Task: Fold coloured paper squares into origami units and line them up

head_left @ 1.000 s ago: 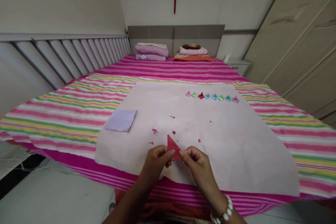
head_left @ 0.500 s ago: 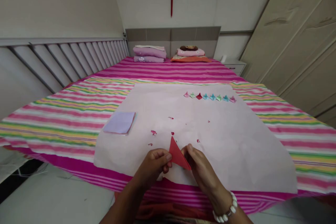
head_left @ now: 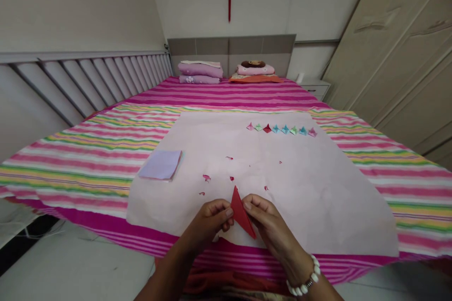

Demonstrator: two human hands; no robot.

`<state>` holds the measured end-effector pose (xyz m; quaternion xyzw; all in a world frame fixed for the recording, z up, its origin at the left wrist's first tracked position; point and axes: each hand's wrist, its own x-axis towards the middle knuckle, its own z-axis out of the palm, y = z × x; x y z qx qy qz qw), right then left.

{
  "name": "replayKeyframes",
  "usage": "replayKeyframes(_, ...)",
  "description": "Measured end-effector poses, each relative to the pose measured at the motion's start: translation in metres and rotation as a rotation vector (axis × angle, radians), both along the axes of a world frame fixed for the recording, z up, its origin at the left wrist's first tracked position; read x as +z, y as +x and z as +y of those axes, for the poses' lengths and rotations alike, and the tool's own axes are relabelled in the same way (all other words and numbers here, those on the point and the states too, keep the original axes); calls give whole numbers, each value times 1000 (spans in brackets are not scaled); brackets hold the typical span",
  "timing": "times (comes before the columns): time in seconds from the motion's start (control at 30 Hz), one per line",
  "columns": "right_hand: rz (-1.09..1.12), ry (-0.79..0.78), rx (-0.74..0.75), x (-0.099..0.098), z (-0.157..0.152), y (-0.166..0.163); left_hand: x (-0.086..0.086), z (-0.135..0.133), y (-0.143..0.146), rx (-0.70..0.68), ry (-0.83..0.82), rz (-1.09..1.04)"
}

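Observation:
A folded red paper triangle (head_left: 241,211) is pinched between both my hands just above the near edge of a pale pink sheet (head_left: 318,197) spread on the bed. My left hand (head_left: 209,221) grips its left side with thumb and fingers closed. From the right, my right hand (head_left: 270,225), with a white bead bracelet at the wrist, holds the other side. Small red paper scraps (head_left: 206,178) lie on the sheet just beyond my hands.
A row of several small folded paper pieces (head_left: 281,129) lies at the far right of the sheet. A stack of lilac square paper (head_left: 161,165) sits at the left. Striped bedspread (head_left: 88,150), pillows (head_left: 201,71) at the headboard, wardrobe (head_left: 399,47) on the right.
The red triangle has been turned in my fingers, so it now shows narrower and points down to the right. Both hands stay on it.

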<state>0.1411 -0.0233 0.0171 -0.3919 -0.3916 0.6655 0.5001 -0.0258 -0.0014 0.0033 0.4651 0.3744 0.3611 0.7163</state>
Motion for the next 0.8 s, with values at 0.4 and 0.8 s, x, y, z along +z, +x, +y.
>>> replayKeyframes(0.4,59,0,12,1,-1,-1,-3,-1,0,10,-40,-26)
replayKeyframes(0.8,-248,147,-118,-13,8,-5,-2,5,13,227,108,215)
